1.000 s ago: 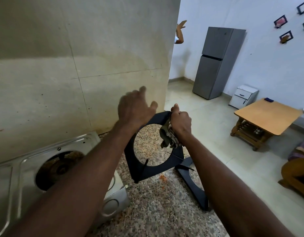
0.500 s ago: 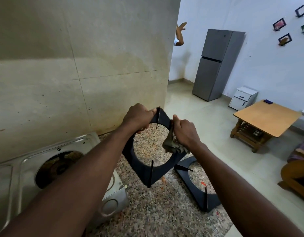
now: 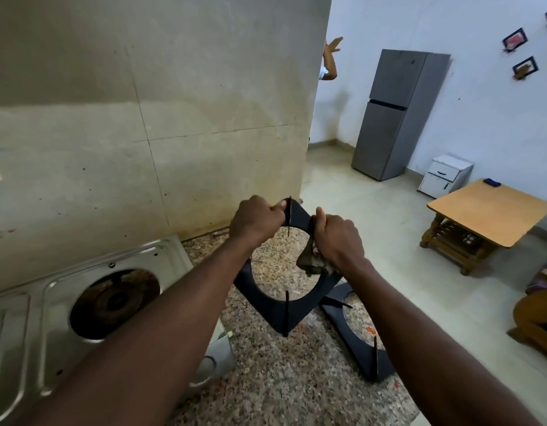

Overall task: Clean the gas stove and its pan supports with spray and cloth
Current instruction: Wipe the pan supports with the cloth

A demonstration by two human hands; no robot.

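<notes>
I hold a black square pan support (image 3: 275, 315) upright on one corner above the speckled granite counter (image 3: 284, 379). My left hand (image 3: 255, 218) grips its upper left edge beside a prong. My right hand (image 3: 335, 235) presses a dirty brown-grey cloth (image 3: 309, 261) against the upper right edge of the same support. A second black pan support (image 3: 358, 348) lies flat on the counter to the right. The steel gas stove (image 3: 81, 269) sits at the lower left with a bare, grimy burner well (image 3: 112, 302). No spray bottle is in view.
A stained beige tiled wall (image 3: 143, 118) rises behind the stove. The counter ends at the right above a tiled floor with a grey fridge (image 3: 395, 115), white drawer unit (image 3: 444, 176) and wooden table (image 3: 487, 210). Another person's arm (image 3: 329, 61) shows past the wall.
My left hand, open above the support a second ago, has closed on its upper left edge. The support has turned onto a corner, and my right hand with the cloth has slid along its edge.
</notes>
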